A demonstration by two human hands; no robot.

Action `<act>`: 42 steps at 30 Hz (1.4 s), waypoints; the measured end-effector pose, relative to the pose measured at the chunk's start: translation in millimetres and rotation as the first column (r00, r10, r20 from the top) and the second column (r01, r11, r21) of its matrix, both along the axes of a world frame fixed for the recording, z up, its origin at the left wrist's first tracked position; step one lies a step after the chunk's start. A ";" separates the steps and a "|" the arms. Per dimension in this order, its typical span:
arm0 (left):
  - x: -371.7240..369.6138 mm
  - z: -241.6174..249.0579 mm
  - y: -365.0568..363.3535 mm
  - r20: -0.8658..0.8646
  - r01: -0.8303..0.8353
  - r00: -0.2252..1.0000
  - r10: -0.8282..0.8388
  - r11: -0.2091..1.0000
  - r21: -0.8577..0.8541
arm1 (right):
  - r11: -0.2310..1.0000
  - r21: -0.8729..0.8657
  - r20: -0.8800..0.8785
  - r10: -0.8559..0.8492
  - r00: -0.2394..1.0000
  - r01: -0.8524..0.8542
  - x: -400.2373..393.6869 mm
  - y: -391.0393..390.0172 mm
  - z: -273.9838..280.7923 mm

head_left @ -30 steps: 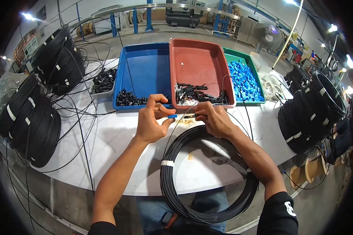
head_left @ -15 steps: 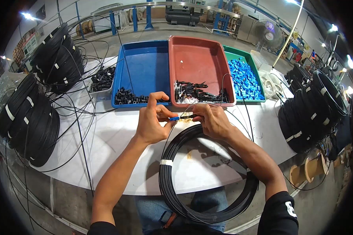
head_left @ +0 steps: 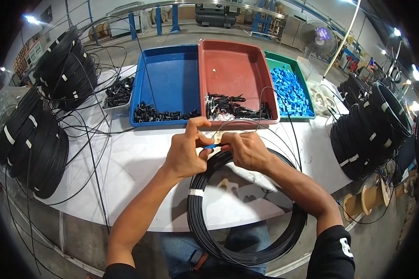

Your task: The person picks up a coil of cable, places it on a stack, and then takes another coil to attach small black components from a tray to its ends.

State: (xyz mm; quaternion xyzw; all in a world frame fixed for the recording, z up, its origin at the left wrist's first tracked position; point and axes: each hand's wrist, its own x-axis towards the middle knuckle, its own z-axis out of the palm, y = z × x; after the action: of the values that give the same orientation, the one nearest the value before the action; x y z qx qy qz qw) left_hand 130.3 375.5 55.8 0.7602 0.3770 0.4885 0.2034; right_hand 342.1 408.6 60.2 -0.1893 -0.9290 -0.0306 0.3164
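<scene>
A small blue connector part (head_left: 210,146) is pinched between the thumb and fingers of my left hand (head_left: 186,151). My right hand (head_left: 247,151) is closed on a small black connector, mostly hidden by the fingers, its end against the blue part. Both hands are close together over the white table. Beneath them, a black cable coil (head_left: 198,214) with white tape lies partly on the table and overhangs its front edge. A thin cable loop arcs up behind my hands.
Behind the hands stand a blue tray (head_left: 167,83) with black parts, a red tray (head_left: 233,69) with black connectors and a green tray (head_left: 307,104) full of blue parts. Large cable coils stand left (head_left: 42,153) and right (head_left: 358,144). Loose cables cross the table's left side.
Both hands have moved slightly down and closer together. The black connector, plainly visible between them before, is now mostly covered by my right fingers.
</scene>
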 end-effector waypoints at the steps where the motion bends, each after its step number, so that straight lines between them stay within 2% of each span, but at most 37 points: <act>1: 0.7 -0.7 0.3 0.029 -0.006 1.000 0.005 0.999 0.040 | 1.000 0.000 -0.042 0.001 0.999 -0.001 0.1 2.9 -0.4; 2: 0.2 -2.1 0.5 0.028 -0.006 1.000 0.005 0.999 0.038 | 1.000 0.001 -0.084 0.004 0.996 -0.004 -0.1 4.7 -1.4; 4: -1.0 -6.9 2.8 -0.117 -0.041 0.991 0.064 0.981 0.189 | 1.000 0.014 -0.069 -0.010 0.998 0.011 -0.6 3.9 -5.4; 5: 1.1 -12.4 2.4 -0.116 -0.040 0.991 0.063 0.981 0.190 | 0.999 0.027 -0.053 -0.027 0.998 0.028 -0.6 2.4 -7.2; 7: 7.6 -27.2 0.2 -0.055 -0.115 0.989 0.138 0.945 0.306 | 0.998 0.057 -0.048 0.007 0.999 -0.005 -4.4 -4.3 -3.2; 9: 6.9 -32.5 1.9 -0.068 -0.076 0.992 0.106 0.934 0.348 | 0.998 0.036 -0.118 0.046 0.992 -0.042 -7.4 -9.6 -0.3; 11: 8.0 -31.4 4.6 -0.010 0.000 1.000 0.006 0.862 0.507 | 0.999 0.040 -0.142 0.038 0.989 -0.032 -13.2 -14.3 0.9; 15: 7.4 -41.7 13.4 0.018 0.006 1.000 -0.017 0.879 0.477 | 0.999 0.033 -0.096 0.022 0.995 -0.019 -13.5 -10.5 -0.1; 17: 8.4 -41.5 12.7 0.037 -0.055 0.998 0.042 0.878 0.476 | 0.999 -0.041 -0.097 0.015 0.995 -0.019 -13.7 -8.8 -4.4; 18: 9.7 -40.8 11.8 0.056 -0.116 0.993 0.102 0.876 0.467 | 0.986 -0.164 -0.059 -0.038 0.998 0.028 -13.6 -11.0 -4.0; 19: 10.4 -39.4 12.2 0.056 -0.112 0.994 0.097 0.875 0.471 | 0.987 -0.160 -0.059 -0.043 0.997 0.033 -13.7 -7.5 -6.8; 21: 7.7 -35.7 13.4 0.077 -0.144 0.988 0.133 0.977 0.158 | 0.923 -0.381 -0.055 -0.075 0.996 0.048 -12.8 5.8 -12.7; 22: 1.3 -37.3 19.1 -0.028 -0.134 0.989 0.142 0.974 0.184 | 0.906 -0.417 -0.001 -0.079 0.997 0.071 -10.5 7.5 -5.8; 25: -5.6 -33.4 21.7 -0.011 -0.068 0.997 0.073 0.972 0.226 | 0.875 -0.484 -0.087 -0.018 0.996 -0.027 -5.7 13.4 0.5; 26: -14.2 -38.9 24.1 -0.082 -0.023 0.996 0.037 0.986 0.163 | 0.880 -0.474 -0.085 -0.020 0.996 -0.022 -4.8 14.9 1.1; 27: -14.9 -31.0 22.9 -0.082 -0.020 0.996 0.035 0.985 0.172 | 0.886 -0.464 -0.070 -0.029 0.997 -0.007 -5.2 16.6 -0.4; 29: -16.1 -14.8 17.7 0.090 0.059 0.993 -0.078 0.978 0.201 | 0.892 -0.453 -0.064 -0.045 0.997 0.012 -4.7 16.6 -4.8; 30: -20.1 -11.3 10.8 0.163 0.076 0.984 -0.078 0.997 0.019 | 0.893 -0.450 -0.085 -0.039 0.996 -0.004 -5.3 15.0 -3.4; 31: -20.5 -4.9 -5.8 0.155 0.086 0.984 -0.088 0.996 0.020 | 0.893 -0.449 -0.109 -0.033 0.994 -0.019 -5.6 14.5 -3.3; 33: -24.0 4.8 -52.0 0.013 -0.103 0.994 0.109 0.968 -0.231 | 0.860 -0.505 -0.155 -0.005 0.988 -0.075 -4.3 18.7 -9.0; 35: -21.1 -11.8 -95.7 -0.168 -0.163 0.976 0.139 0.976 -0.145 | 0.988 -0.154 -0.003 -0.023 1.000 0.022 -2.8 15.0 -10.8; 37: -6.3 -15.5 -132.2 -0.212 -0.196 0.962 0.170 0.974 -0.110 | 0.981 -0.184 -0.005 -0.057 0.998 0.055 -5.0 4.2 -19.0; 39: 0.1 -26.0 -145.7 -0.232 -0.204 0.959 0.160 0.962 -0.180 | 0.992 -0.028 -0.065 -0.128 0.990 0.126 -7.3 -9.2 -23.2; 41: 0.4 -44.8 -141.1 0.042 -0.081 0.994 0.104 0.924 -0.374 | 0.990 -0.115 0.024 -0.077 0.997 0.079 -5.8 -27.0 -16.4; 42: 3.1 -43.0 -140.4 0.163 -0.017 0.984 0.075 0.945 -0.328 | 0.976 -0.181 0.156 -0.092 0.983 0.120 -8.0 -46.6 -2.6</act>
State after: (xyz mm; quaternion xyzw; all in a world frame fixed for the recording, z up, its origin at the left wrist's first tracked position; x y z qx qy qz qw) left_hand 133.4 235.1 12.8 0.6617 0.4509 0.4886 0.3465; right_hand 334.2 362.1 57.6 -0.2654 -0.9370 0.0275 0.2257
